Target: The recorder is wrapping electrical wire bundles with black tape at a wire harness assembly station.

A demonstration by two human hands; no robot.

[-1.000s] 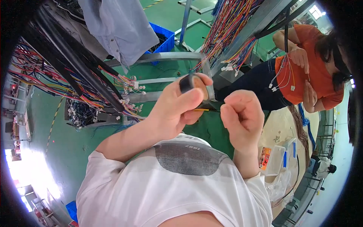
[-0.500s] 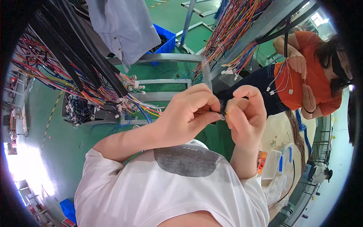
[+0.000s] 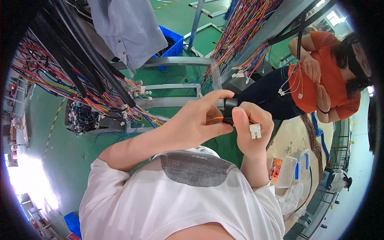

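Observation:
My left hand (image 3: 196, 126) and my right hand (image 3: 250, 134) meet in front of my chest. Between their fingertips is a thin bundle of orange and yellow wires (image 3: 216, 119) with a black taped section (image 3: 229, 109). The forefinger and thumb of my left hand pinch that black part. My right hand grips the bundle just beside it, and a small white plug connector (image 3: 255, 131) sticks out by its fingers. I cannot tell whether the black piece is a tape roll or only wrapped tape.
A person in an orange top (image 3: 320, 76) stands at the upper right, handling thin white leads. Boards hung with coloured wire looms (image 3: 96, 100) fill the left and top. A grey shirt (image 3: 128, 32), a blue bin (image 3: 174, 44), a metal frame (image 3: 176, 62) and white plastic boxes (image 3: 286, 172) are around.
My hands have closed together on the wires. The black tape roll, held up in my left hand a second ago, has dropped between the fingertips, and the white connector now shows.

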